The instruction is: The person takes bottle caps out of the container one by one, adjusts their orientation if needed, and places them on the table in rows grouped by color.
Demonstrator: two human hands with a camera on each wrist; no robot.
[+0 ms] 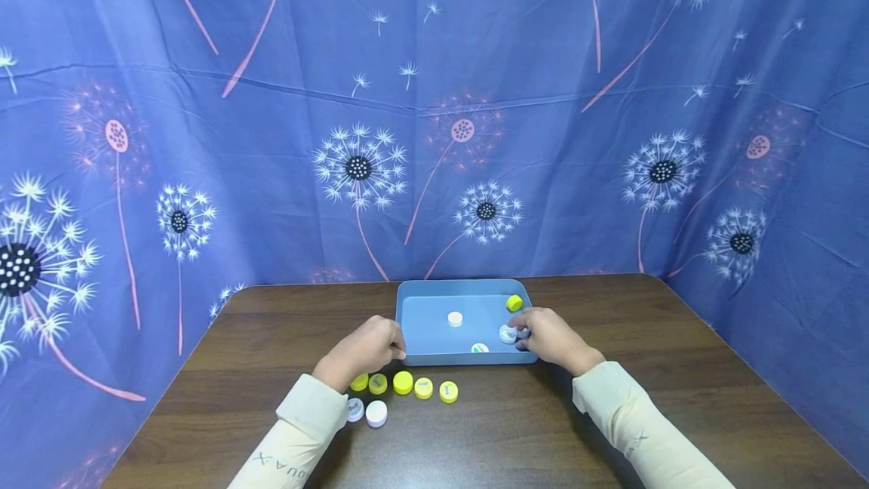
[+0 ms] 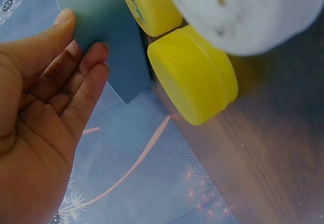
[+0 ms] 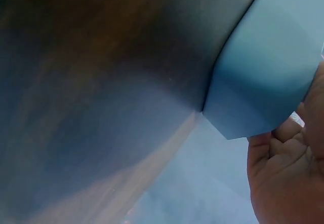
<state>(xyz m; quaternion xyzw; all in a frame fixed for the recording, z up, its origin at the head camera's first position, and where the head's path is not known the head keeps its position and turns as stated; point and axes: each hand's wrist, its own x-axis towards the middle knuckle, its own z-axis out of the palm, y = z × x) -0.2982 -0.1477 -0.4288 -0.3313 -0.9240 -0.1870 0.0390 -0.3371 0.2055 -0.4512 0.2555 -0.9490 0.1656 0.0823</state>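
My left hand (image 1: 370, 345) is at the left front corner of a blue tray (image 1: 434, 360). In the left wrist view its fingers are loosely bent beside the tray's wall, and thumb and fingertips stand apart with nothing between them; contact with the wall is unclear. Over the tray's right side my right hand (image 1: 550, 334) pinches a whitish bottle cap (image 1: 523, 333), mostly covered by its fingers. Next to the fingertips lies a white cap (image 1: 507, 334). The right wrist view hides the fingertips behind the tray wall (image 3: 263, 77).
In the tray are also a yellow cap (image 1: 514, 302), a white cap (image 1: 455, 319) and a white-green cap (image 1: 480, 348). Several yellow caps (image 1: 403, 382) line the brown table (image 1: 516, 436) before the tray, with a white cap (image 1: 376, 413) and a pale cap (image 1: 355, 409) nearer.
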